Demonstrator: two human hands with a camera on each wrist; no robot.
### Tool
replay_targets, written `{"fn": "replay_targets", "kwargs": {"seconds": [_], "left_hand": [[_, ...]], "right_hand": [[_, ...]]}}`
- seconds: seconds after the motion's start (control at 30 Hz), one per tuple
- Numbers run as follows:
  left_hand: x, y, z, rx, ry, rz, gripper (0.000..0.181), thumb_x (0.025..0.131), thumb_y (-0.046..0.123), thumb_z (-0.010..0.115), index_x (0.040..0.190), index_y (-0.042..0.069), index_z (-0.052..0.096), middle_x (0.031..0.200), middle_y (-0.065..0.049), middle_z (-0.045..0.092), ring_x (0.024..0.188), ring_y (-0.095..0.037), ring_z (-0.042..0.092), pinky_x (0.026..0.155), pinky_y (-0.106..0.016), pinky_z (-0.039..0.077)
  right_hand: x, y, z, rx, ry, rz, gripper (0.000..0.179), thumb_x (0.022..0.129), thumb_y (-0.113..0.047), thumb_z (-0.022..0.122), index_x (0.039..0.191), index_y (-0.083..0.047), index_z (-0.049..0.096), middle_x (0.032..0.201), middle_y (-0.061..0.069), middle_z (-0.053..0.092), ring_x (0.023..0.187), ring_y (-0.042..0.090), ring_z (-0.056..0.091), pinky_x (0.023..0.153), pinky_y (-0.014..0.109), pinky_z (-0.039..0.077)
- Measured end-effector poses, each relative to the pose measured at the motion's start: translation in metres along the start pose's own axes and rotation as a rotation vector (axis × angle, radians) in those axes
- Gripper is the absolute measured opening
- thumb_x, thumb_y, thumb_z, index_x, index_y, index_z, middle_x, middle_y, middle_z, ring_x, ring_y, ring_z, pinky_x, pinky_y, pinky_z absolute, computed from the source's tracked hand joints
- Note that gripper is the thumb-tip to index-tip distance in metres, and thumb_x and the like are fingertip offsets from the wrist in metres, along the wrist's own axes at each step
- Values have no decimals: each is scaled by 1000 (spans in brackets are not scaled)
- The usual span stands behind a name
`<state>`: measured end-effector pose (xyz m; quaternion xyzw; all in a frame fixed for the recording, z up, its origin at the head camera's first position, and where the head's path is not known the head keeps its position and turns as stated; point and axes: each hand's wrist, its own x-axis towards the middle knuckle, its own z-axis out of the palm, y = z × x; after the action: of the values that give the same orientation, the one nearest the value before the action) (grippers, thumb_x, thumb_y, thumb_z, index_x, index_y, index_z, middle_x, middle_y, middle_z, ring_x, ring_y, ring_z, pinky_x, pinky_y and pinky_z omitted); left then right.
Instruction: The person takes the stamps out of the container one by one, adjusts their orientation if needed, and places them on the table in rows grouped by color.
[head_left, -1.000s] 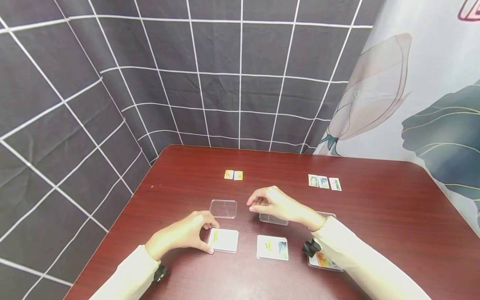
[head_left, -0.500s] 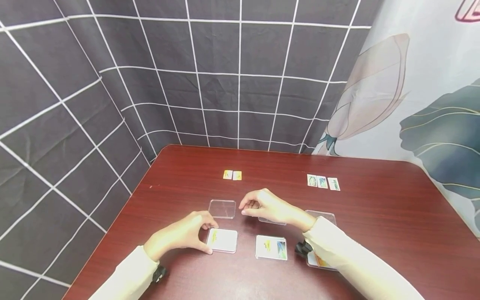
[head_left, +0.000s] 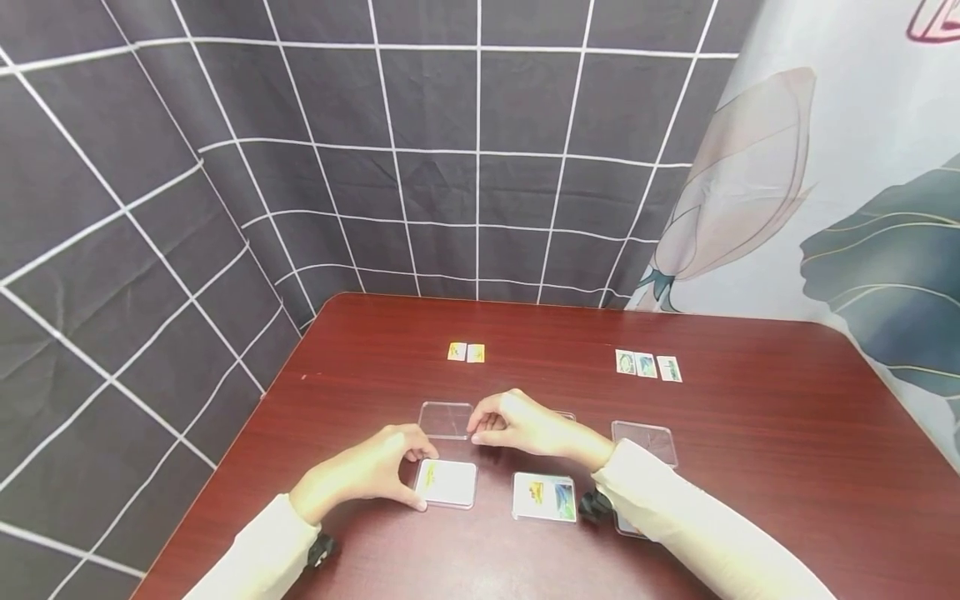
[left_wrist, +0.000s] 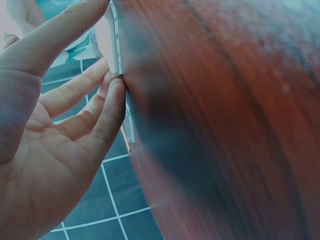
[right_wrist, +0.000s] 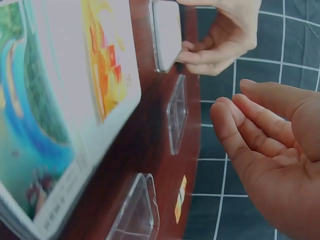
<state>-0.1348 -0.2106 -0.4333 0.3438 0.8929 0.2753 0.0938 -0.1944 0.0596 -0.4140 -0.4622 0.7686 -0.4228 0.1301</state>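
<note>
A clear plastic case (head_left: 453,484) with a mostly white face and a small yellow picture at its left lies on the table. My left hand (head_left: 371,467) holds it by its left side, thumb at the near corner and fingers at the far corner; in the left wrist view the fingers (left_wrist: 112,97) meet the case's edge. My right hand (head_left: 517,423) hovers beside the right end of a clear lid (head_left: 446,420), fingers loosely bent. Nothing shows between its thumb and fingers in the right wrist view. It partly covers a second clear lid (head_left: 566,415).
Another case (head_left: 545,497) shows a yellow and a blue-green picture. The right sleeve mostly hides a third case (head_left: 624,525); a clear lid (head_left: 645,442) lies beyond it. Two yellow cards (head_left: 467,352) and several green-blue cards (head_left: 647,364) lie farther back on the red-brown table (head_left: 780,400).
My right hand has moved left and a little closer to me, uncovering more of the right-hand lid. The left hand stays in place at the white-faced case.
</note>
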Motion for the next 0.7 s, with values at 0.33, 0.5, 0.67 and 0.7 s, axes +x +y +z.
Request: {"fn": "replay_targets", "kwargs": {"seconds": [0.33, 0.5, 0.67, 0.7], "left_hand": [[1, -2, 0, -3, -6, -8, 52, 63, 32, 94, 104, 10, 70, 95, 9, 60, 87, -7, 56, 79, -27, 50], [1, -2, 0, -3, -6, -5, 52, 63, 32, 94, 103, 10, 70, 96, 8, 60, 87, -7, 56, 79, -26, 50], [1, -2, 1, -1, 2, 12, 52, 63, 32, 94, 103, 9, 70, 96, 7, 61, 87, -7, 56, 79, -26, 50], [1, -2, 1, -1, 4, 17, 52, 63, 32, 94, 103, 9, 70, 96, 7, 61, 86, -7, 56, 79, -26, 50]], "right_hand": [[4, 2, 16, -10, -35, 34, 7, 89, -5, 73, 94, 0, 71, 77, -5, 67, 69, 0, 58, 66, 21, 52], [7, 2, 21, -13, -45, 37, 7, 88, -5, 72, 93, -1, 71, 77, -5, 66, 70, -1, 59, 67, 20, 52], [10, 3, 28, -26, -48, 20, 5, 88, -4, 71, 92, 0, 70, 77, -4, 66, 70, -2, 58, 67, 19, 52], [11, 3, 30, -31, -48, 20, 5, 88, -4, 71, 92, 0, 70, 77, -4, 66, 71, -2, 58, 67, 19, 52]]}}
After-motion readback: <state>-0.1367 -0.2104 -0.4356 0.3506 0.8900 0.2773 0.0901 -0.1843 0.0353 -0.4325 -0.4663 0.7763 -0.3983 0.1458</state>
